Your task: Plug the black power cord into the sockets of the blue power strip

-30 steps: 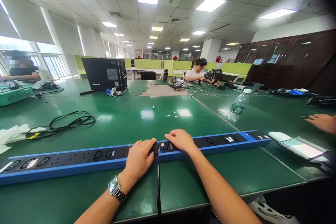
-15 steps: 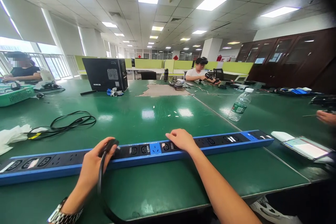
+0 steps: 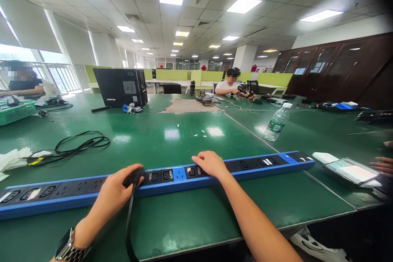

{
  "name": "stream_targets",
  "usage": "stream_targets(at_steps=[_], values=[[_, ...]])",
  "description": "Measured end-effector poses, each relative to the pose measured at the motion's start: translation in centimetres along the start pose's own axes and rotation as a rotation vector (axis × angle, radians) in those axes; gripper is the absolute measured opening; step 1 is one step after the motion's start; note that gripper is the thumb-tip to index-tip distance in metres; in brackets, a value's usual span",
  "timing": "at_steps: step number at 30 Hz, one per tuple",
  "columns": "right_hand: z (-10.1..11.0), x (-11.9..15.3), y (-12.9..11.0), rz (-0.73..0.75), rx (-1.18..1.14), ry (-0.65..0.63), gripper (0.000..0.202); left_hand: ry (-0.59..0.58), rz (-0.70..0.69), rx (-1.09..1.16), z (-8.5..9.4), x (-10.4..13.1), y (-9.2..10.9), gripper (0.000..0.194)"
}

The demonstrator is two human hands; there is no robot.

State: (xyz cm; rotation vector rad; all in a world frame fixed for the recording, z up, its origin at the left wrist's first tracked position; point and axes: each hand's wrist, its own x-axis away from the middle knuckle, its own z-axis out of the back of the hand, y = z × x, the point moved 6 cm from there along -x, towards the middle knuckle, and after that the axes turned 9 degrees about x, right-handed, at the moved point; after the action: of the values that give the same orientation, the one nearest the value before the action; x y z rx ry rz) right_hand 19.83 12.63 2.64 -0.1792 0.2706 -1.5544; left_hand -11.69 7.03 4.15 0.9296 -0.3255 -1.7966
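Observation:
A long blue power strip (image 3: 179, 174) with black sockets lies across the green table in front of me. My left hand (image 3: 114, 188) is closed around a black plug (image 3: 135, 176), right at the strip's sockets. From the plug a thick black cord (image 3: 130, 221) hangs toward the table's near edge. Whether the plug sits in a socket is hidden by my fingers. Over the strip's middle, my right hand (image 3: 211, 163) grips it, thumb pointing left and the other fingers mostly out of sight behind it.
Coiled black cable (image 3: 81, 143) and white plastic (image 3: 12, 159) lie left. Beyond stands a computer tower (image 3: 118, 88). A water bottle (image 3: 277, 123) and a phone (image 3: 353, 171) are right, near another person's hand (image 3: 383, 166). A person (image 3: 231, 84) sits across the table.
My left hand has shifted slightly right with the plug, turning it so the cord hangs straighter. The right hand keeps its place on the strip. The view has moved slightly.

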Motion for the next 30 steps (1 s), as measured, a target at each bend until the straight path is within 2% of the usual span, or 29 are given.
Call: stream_targets(at_steps=[6,8,13,17,19,24,27,30], values=[[0.0,0.0,0.0,0.001,-0.002,0.001,0.039,-0.111,-0.032,0.016,0.4,-0.2,0.1,0.039],[-0.1,0.0,0.0,0.000,-0.002,-0.002,0.038,-0.113,-0.060,0.016,0.4,-0.2,0.0,0.039],[-0.1,0.0,0.0,-0.003,0.000,-0.003,0.038,-0.061,-0.074,0.074,0.4,0.0,-0.2,0.037],[-0.1,-0.1,0.0,-0.003,0.004,0.000,0.037,0.082,-0.013,0.191,0.5,0.0,1.1,0.041],[-0.1,-0.2,0.0,-0.003,0.006,0.001,0.038,0.081,-0.037,0.205,-0.5,-0.4,2.7,0.038],[-0.2,-0.3,0.2,0.003,0.015,0.009,0.040,-0.071,-0.088,0.254,-5.3,-2.5,6.4,0.028],[-0.2,-0.3,0.3,0.005,0.017,0.021,0.039,-0.163,-0.104,0.222,-7.6,-3.6,7.5,0.025],[-0.3,-0.5,0.4,0.008,0.006,0.029,0.038,-0.209,-0.097,0.172,-8.7,-4.0,7.7,0.025]])
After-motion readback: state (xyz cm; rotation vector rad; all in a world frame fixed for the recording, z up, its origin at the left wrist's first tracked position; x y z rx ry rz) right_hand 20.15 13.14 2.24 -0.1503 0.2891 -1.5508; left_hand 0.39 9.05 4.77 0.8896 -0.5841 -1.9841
